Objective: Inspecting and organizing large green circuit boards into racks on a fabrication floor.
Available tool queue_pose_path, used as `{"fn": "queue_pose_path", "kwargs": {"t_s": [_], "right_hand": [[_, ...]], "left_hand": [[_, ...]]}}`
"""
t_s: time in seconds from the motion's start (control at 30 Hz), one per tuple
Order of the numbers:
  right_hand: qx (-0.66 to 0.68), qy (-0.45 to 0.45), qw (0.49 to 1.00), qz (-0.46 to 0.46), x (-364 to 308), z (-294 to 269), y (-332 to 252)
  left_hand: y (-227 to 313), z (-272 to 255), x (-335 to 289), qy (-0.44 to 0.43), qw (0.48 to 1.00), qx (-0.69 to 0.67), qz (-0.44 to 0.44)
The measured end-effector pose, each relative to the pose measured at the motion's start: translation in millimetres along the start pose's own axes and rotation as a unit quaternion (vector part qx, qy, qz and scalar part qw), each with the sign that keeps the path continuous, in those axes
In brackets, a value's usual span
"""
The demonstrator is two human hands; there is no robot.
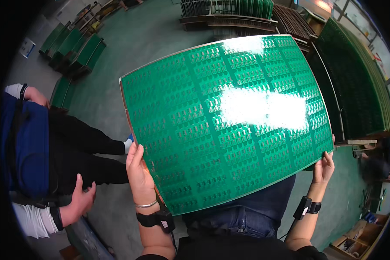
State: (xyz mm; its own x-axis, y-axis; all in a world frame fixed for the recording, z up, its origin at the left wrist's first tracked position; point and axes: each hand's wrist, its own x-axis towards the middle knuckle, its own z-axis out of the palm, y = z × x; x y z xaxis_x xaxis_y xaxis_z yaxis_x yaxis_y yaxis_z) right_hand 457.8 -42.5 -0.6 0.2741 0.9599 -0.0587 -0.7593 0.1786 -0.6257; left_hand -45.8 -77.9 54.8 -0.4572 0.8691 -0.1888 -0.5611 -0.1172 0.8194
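Observation:
A large green circuit board panel [186,143], patterned with rows of small repeated units, is held up in front of me, tilted. Bright glare washes out part of its surface. On the panel's left edge, my left hand [141,177] is closed, thumb on the face and the other fingers partly hidden behind. My right hand [323,168] grips the lower right corner with the thumb on top. A silver bangle and a black strap with a small device sit on my left wrist; a similar strap is on my right.
To the left stands a co-worker [28,151] in blue, one hand [80,199] reaching toward me. Racks of upright green panels [229,8] stand at the far side. A tall stack of panels [355,82] is on the right. A wooden box [362,236] sits at lower right.

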Motion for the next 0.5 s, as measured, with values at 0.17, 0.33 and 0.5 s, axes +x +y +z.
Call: {"fn": "queue_pose_path", "kwargs": {"t_s": [0.17,0.33,0.5], "right_hand": [[0.019,0.019,1.0,0.001,-1,4,0],[-0.093,0.049,0.994,0.03,9,-5,-21],[-0.308,-0.048,0.943,0.115,31,8,-57]], "left_hand": [[1,-2,3,-0.017,1.0,0.004,0.016],[9,-9,6,-0.007,0.998,0.021,0.057],[18,-6,7,-0.019,0.995,0.052,0.084]]}}
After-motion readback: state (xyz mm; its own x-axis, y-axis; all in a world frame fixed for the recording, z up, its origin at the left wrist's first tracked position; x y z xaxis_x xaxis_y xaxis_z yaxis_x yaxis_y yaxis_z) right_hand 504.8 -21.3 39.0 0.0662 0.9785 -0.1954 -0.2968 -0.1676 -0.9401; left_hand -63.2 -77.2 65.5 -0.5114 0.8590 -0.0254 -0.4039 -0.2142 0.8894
